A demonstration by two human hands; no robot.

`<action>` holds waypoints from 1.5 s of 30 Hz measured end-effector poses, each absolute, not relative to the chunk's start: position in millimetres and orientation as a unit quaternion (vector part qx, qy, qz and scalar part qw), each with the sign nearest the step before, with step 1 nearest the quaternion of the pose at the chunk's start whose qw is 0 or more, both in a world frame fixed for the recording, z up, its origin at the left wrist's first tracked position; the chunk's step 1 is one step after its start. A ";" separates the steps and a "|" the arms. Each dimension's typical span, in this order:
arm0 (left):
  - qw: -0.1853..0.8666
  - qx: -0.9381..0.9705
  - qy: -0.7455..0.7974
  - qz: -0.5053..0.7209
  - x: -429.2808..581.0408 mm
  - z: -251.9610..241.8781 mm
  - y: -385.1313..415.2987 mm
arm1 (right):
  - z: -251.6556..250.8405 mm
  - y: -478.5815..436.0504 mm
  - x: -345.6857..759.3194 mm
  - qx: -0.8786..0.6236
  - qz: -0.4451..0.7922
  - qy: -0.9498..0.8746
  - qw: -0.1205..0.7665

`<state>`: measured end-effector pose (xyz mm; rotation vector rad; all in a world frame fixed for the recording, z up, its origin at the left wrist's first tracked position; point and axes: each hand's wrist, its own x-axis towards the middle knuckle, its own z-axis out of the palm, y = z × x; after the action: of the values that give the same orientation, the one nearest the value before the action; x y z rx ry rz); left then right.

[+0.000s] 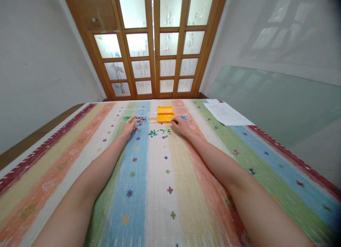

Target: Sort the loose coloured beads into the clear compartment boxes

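A yellow tray (165, 110) with small pale pieces in its front part sits at the far middle of the striped cloth. Clear compartments flank it: the left clear box (153, 115) has green and dark brown pieces, and blue pieces (184, 117) lie at the right. My left hand (129, 127) is beside the dark pieces (141, 119), fingers stretched out and apart. At the yellow tray's front right corner, my right hand (180, 125) has its fingertips pinched together; anything between them is too small to see. Loose mixed green, blue and red pieces (153, 133) are scattered in front of the tray.
The striped tablecloth (158, 190) covers the long table. Printed white paper (226, 114) lies toward the far right edge. Beyond the table stand wood-framed glass doors (155, 44). A greenish glass sheet (277, 101) is along the right wall.
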<state>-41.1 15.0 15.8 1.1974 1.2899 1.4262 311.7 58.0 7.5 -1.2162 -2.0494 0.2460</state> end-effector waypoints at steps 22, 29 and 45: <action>0.345 0.561 0.556 0.507 -35.3 6.3 16.9 | 21.8 17.1 265.1 -0.174 0.071 -0.954 0.232; 0.326 0.605 0.553 0.471 -36.3 2.4 18.1 | 15.4 21.5 266.3 -0.207 0.082 -0.937 0.268; 0.048 0.896 0.383 0.220 30.4 15.6 -27.1 | 10.9 50.6 292.4 -0.417 0.040 -0.829 0.371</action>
<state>30.4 -27.1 15.6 2.7324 1.1677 0.6703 292.4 50.6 10.9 -1.0699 -2.1258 0.1028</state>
